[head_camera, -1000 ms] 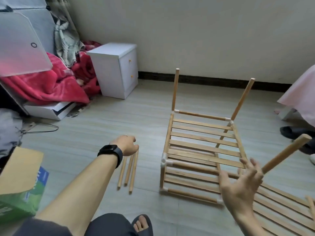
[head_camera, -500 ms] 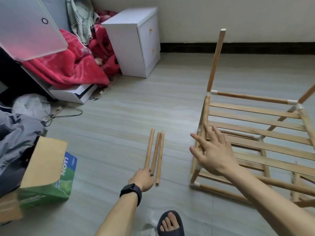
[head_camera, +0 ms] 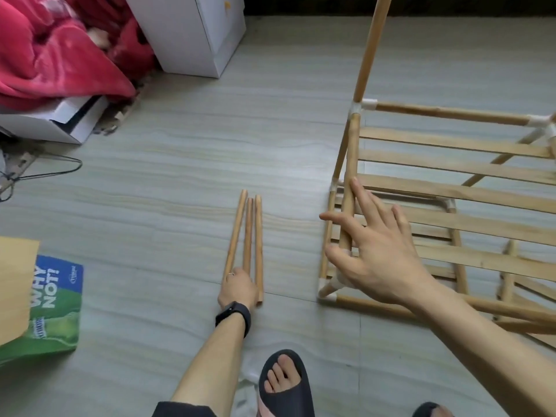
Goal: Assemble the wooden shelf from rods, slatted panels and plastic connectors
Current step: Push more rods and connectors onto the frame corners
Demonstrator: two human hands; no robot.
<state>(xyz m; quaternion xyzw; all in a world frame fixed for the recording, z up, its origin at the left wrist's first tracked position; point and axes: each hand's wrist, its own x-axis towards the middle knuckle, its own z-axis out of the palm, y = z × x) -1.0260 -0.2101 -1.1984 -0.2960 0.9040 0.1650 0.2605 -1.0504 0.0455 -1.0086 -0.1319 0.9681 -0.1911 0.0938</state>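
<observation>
Three loose wooden rods (head_camera: 248,236) lie side by side on the floor. My left hand (head_camera: 237,285), with a black watch on the wrist, has its fingers curled down over the near ends of the left and middle rods; the right rod lies just beside it. The half-built shelf (head_camera: 451,167) stands to the right, with slatted panels, white plastic connectors (head_camera: 361,105) and an upright rod (head_camera: 370,46). Fingers spread and straight, my right hand (head_camera: 376,254) hovers at the frame's near-left side rod (head_camera: 350,164); whether it touches is unclear.
A white cabinet (head_camera: 192,34) and a red blanket (head_camera: 45,55) sit at the back left. A green-and-blue carton (head_camera: 51,305) is at the left edge, with a wire hanger (head_camera: 45,173) on the floor behind it. My foot in a black slipper (head_camera: 284,383) is at the bottom.
My left hand went from the rods' far ends to their near ends. My right hand swung left, from beside a raised rod to the frame's left side. The view tilted down.
</observation>
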